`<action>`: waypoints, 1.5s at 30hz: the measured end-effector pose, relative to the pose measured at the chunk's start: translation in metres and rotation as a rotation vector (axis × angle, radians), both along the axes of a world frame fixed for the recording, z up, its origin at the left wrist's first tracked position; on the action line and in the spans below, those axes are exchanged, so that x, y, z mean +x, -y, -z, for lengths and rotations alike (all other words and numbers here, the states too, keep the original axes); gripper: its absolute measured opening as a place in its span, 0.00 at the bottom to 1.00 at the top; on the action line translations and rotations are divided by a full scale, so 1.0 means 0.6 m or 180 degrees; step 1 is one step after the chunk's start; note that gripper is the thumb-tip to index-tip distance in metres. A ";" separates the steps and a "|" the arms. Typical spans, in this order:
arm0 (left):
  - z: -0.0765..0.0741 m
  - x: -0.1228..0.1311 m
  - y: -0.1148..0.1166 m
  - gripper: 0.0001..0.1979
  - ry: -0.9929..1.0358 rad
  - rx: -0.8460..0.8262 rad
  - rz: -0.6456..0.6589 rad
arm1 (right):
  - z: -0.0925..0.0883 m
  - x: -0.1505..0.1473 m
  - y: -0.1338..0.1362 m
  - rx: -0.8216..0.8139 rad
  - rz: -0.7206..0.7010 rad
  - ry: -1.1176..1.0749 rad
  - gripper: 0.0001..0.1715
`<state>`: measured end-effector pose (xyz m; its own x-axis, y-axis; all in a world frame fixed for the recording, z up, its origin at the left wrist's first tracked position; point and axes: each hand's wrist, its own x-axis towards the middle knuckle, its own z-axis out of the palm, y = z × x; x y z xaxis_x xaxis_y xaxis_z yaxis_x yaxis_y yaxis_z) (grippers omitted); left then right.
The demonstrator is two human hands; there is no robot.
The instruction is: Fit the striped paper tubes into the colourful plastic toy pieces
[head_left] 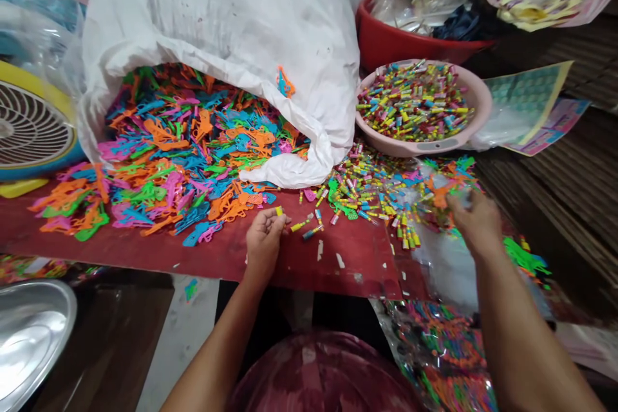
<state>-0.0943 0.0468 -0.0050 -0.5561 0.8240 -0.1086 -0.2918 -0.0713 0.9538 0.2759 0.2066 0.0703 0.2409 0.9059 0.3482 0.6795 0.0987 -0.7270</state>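
Note:
My left hand [263, 237] is over the front of the red table, its fingers closed on a small yellow-wrapped tube [279, 211]. A few similar tubes [313, 232] lie on the table just right of it. My right hand [477, 222] is farther right, beside orange plastic pieces [438, 193] and clear plastic bags [437, 257]. Its fingers are blurred and partly hidden, so its grip does not show. Between the hands spreads a loose pile of small tubes [360, 183] with yellow, red and blue wrapping.
A big white sack [232, 6] spills colourful plastic pieces [193, 141] onto the table [338, 264]. Behind the tubes stand a pink basin [480, 103] full of more tubes and a red basin [410, 42]. A fan [33, 122] is at left, above a metal bowl [33, 341]. Filled packets [449, 347] lie below right.

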 end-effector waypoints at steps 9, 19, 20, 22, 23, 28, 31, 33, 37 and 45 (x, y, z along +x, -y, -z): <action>0.015 0.013 -0.001 0.16 -0.0353 0.0127 -0.0108 | 0.055 -0.295 0.081 0.0070 -0.2460 0.1058 0.13; 0.009 0.012 0.005 0.14 -0.0424 0.0179 -0.0025 | 0.055 -0.394 0.075 0.0111 -0.2067 0.2475 0.13; 0.009 0.012 0.005 0.14 -0.0437 0.0189 -0.0011 | 0.053 -0.379 0.081 0.0148 -0.2137 0.2308 0.14; 0.010 0.012 0.004 0.14 -0.0455 0.0213 0.0016 | 0.047 -0.348 0.094 0.0195 -0.2330 0.1810 0.16; 0.011 0.012 0.003 0.14 -0.0450 0.0223 0.0017 | 0.045 -0.333 0.101 0.0178 -0.2454 0.1501 0.17; 0.017 0.011 0.001 0.14 -0.0401 0.0183 0.0001 | 0.048 -0.277 0.117 -0.0402 -0.2659 -0.0018 0.13; 0.018 0.010 0.002 0.15 -0.0369 0.0153 -0.0042 | 0.065 -0.238 0.110 -0.1015 -0.2261 -0.0784 0.15; 0.019 0.009 0.004 0.16 -0.0344 0.0156 -0.0068 | 0.074 -0.206 0.102 -0.1260 -0.1926 -0.1240 0.18; 0.021 0.010 0.003 0.18 -0.0394 0.0044 -0.0079 | 0.074 -0.147 0.093 -0.1284 -0.1440 -0.1628 0.20; -0.026 0.080 0.003 0.12 -0.0471 0.0288 0.0345 | 0.044 -0.193 0.142 -0.1389 -0.1866 -0.2272 0.15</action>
